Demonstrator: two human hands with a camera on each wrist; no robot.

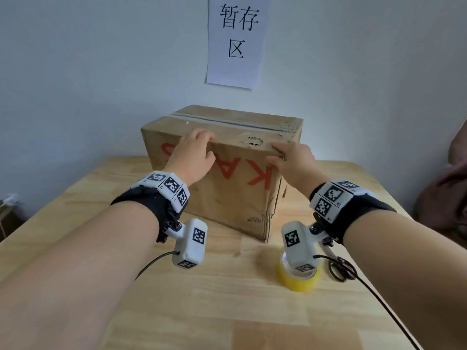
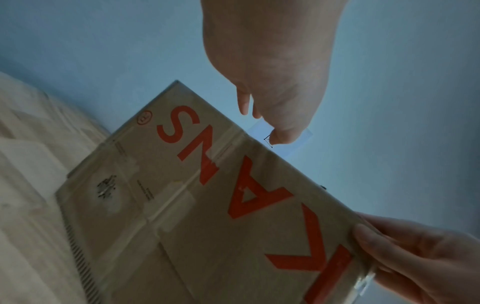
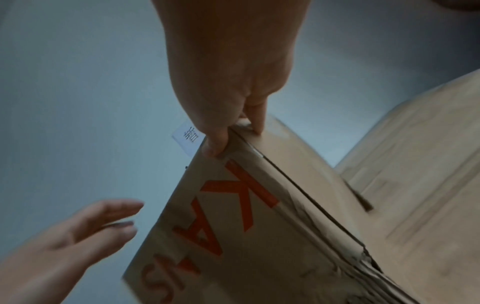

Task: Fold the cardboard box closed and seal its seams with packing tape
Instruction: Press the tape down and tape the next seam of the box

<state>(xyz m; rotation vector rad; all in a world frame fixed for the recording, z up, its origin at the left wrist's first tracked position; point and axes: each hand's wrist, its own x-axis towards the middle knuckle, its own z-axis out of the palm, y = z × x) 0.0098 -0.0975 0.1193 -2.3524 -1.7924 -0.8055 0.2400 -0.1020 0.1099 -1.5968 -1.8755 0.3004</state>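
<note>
Wooden table (image 1: 75, 223), pale wall behind with a paper sign (image 1: 236, 41) bearing printed characters. Yellow tape roll (image 1: 298, 280) near front right of table, partly hidden under the right wrist camera; scissors (image 1: 341, 267) just beside it. Dark cloth at far right edge.

Cardboard box (image 1: 227, 193) stands mid-table near the wall, flaps down, red lettering upside down on near face. Left hand (image 1: 192, 154) lies over the top near edge, fingers spread and fairly straight. Right hand (image 1: 290, 157) pinches the top near-right corner, thumb on the front face.
</note>
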